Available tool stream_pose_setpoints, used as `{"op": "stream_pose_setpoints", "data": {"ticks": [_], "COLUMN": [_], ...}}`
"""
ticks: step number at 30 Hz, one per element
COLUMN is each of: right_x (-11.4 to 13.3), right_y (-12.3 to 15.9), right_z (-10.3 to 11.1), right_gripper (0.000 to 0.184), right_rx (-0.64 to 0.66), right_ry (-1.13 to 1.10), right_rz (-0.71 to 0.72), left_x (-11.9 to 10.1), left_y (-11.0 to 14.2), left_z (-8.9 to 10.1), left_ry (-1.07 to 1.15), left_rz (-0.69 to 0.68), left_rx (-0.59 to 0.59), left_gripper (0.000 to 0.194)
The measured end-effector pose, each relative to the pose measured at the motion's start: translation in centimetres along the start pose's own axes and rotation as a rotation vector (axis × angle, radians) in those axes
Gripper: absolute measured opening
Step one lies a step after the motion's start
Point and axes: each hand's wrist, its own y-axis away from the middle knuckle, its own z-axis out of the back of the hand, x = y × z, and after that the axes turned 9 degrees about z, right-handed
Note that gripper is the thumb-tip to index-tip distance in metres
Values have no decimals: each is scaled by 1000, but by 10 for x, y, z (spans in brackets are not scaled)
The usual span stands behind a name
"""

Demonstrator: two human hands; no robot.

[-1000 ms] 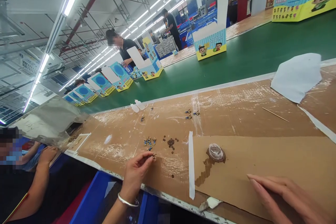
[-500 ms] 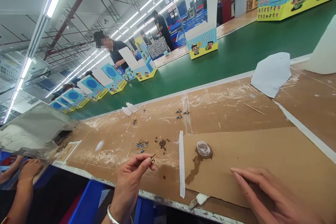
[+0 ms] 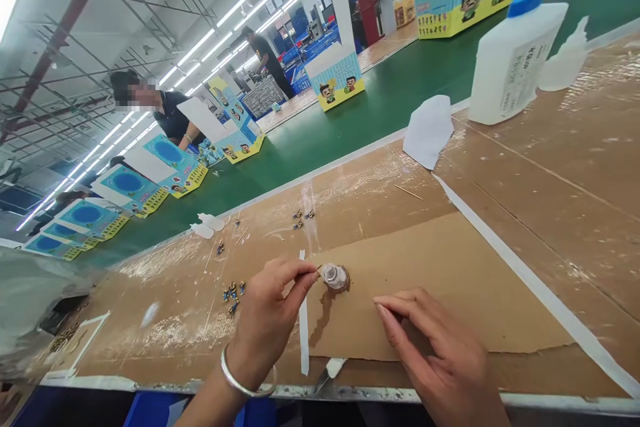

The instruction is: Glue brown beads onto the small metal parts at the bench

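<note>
My left hand (image 3: 280, 300), with a silver bangle on its wrist, pinches a small gold-and-blue piece (image 3: 319, 269), mostly hidden by the fingertips. The pinch is right beside a small round dish (image 3: 334, 278) crusted with whitish and brown matter, on a cardboard sheet (image 3: 400, 267). I cannot tell whether the piece touches it. My right hand (image 3: 435, 347) hovers over the cardboard to the right of the dish. Its thumb and forefinger are pressed together; anything between them is too small to make out. Several similar gold-and-blue pieces (image 3: 231, 291) lie left of my left hand.
A white bottle with a blue cap (image 3: 517, 57) stands at the back right near a scrap of white paper (image 3: 429, 132). Thin sticks (image 3: 409, 193) and small white bottles (image 3: 207, 225) lie farther back. Printed boxes (image 3: 336, 80) stand along a green belt (image 3: 380, 93); a co-worker (image 3: 173, 113) is beyond.
My left hand has moved right with the small piece, from over the bare table to the dish. My right hand stays pinched over the cardboard. The view has swung to the right.
</note>
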Motion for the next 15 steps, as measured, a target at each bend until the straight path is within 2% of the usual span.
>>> {"op": "stream_pose_setpoints", "data": {"ticks": [8,15], "right_x": [0,3], "right_y": [-1,-5], "right_z": [-3,-2], "right_gripper": [11,11], "right_rx": [-54,-66], "right_ry": [-22,-13], "right_rz": [1,-1], "left_x": [-3,-5], "left_y": [-13,-16], "left_z": [-12,-15], "left_ry": [-221,-271], "left_rz": [-146,-117], "left_rx": [-9,39], "left_gripper": [5,8]}}
